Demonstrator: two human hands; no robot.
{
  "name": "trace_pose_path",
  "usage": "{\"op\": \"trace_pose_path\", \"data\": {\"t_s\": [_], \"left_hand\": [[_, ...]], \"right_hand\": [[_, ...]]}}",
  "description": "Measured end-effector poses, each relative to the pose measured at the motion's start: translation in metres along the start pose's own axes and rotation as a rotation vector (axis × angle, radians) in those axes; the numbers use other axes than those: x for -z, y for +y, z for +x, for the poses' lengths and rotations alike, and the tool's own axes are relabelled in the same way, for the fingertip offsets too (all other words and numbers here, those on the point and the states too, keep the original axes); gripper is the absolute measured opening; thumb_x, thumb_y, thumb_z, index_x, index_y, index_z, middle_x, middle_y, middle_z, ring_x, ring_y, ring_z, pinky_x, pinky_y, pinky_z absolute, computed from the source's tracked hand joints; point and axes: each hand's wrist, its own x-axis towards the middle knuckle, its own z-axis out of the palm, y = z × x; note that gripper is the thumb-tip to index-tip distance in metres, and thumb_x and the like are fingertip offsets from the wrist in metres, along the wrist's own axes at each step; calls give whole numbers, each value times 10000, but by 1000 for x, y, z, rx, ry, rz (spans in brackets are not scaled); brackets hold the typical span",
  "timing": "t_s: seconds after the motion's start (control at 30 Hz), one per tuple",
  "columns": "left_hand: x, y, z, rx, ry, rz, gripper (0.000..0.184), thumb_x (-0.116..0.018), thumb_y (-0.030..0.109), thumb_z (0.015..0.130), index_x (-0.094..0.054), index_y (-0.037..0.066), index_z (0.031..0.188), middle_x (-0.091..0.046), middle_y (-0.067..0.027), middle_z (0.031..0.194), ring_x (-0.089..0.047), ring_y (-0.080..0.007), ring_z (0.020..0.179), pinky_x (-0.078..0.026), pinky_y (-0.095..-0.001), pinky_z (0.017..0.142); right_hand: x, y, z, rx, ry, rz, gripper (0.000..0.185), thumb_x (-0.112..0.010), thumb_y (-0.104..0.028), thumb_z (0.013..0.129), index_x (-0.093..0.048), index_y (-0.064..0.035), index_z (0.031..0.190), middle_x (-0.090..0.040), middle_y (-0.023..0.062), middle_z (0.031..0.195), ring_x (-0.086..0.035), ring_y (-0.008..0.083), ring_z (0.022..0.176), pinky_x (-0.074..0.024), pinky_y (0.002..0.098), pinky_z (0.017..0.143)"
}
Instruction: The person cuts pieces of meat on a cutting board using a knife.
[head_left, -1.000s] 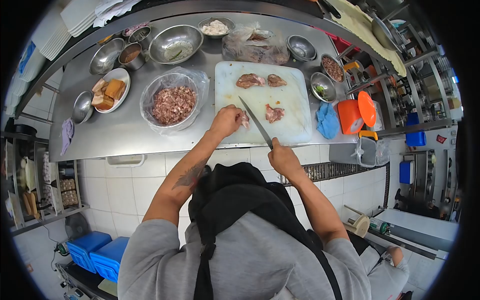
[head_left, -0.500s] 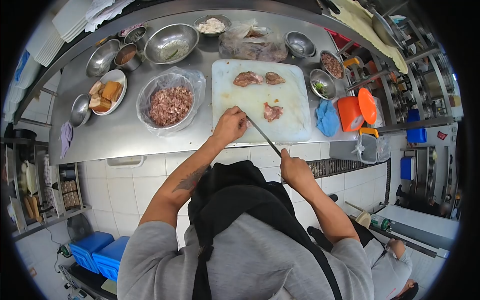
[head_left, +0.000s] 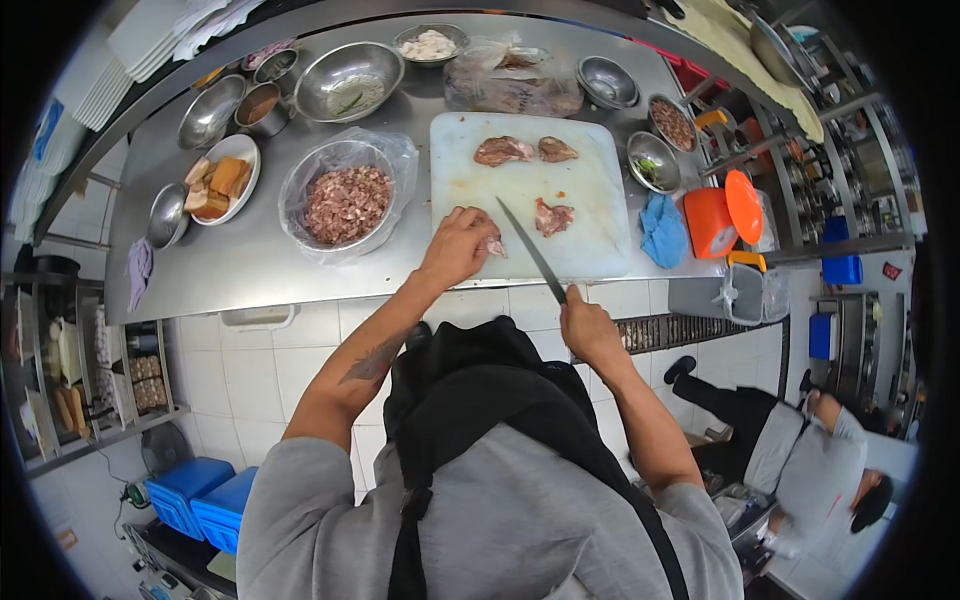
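My left hand [head_left: 460, 245] is over the near left part of the white cutting board [head_left: 590, 250], with its fingers closed on a small piece of meat [head_left: 496, 246]. In my right hand [head_left: 592, 328], past the board's near edge, is a long knife [head_left: 533, 250]. The blade points forward and left, its tip just right of my left fingers and apart from the meat. Right of the blade lies a reddish chunk of meat [head_left: 553, 217]. Farther back on the board are two larger browned pieces, a long one [head_left: 502, 151] and a smaller one [head_left: 557, 150].
Left of the board stands a plastic-lined bowl [head_left: 386, 226] of diced meat. A white dish [head_left: 252, 160] holds pale and brown blocks. Several metal bowls and a plastic bag [head_left: 510, 85] line the back. A blue cloth [head_left: 662, 230] and an orange scale [head_left: 708, 222] are at right. A person [head_left: 800, 450] is behind, right.
The knife blade has swung away from my left fingers, and its flat side shows more. My left hand stays on the small piece. The person at lower right has moved farther into view.
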Motion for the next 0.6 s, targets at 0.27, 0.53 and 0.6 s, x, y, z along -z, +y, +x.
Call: {"op": "trace_pose_path", "data": {"t_s": [0.27, 0.53, 0.6], "left_hand": [[-2, -8, 6, 1, -73, -25, 220, -695, 27, 795, -746, 89, 999, -659, -93, 1051, -623, -302, 1014, -550, -406, 920], [-6, -10, 3, 63, -73, -59, 210, -735, 65, 778, -725, 63, 988, -671, -89, 1040, -620, -309, 1014, -542, -403, 927], [-5, -10, 2, 49, -50, -63, 213, -737, 67, 777, -726, 61, 990, -672, -89, 1042, -620, -310, 1014, -541, -404, 928]], "right_hand": [[23, -20, -20, 5, -129, -58, 267, -444, -98, 998, -492, 56, 1211, -684, 360, 813, -692, 554, 804, -532, 659, 769], [-34, 2, -9, 67, -62, -17, 238, -442, -77, 994, -477, 44, 1196, -686, 331, 785, -688, 538, 763, -539, 645, 715], [-30, -1, -6, 77, -55, -14, 234, -442, -75, 995, -480, 41, 1195, -688, 324, 783, -685, 539, 756, -539, 642, 702]]}}
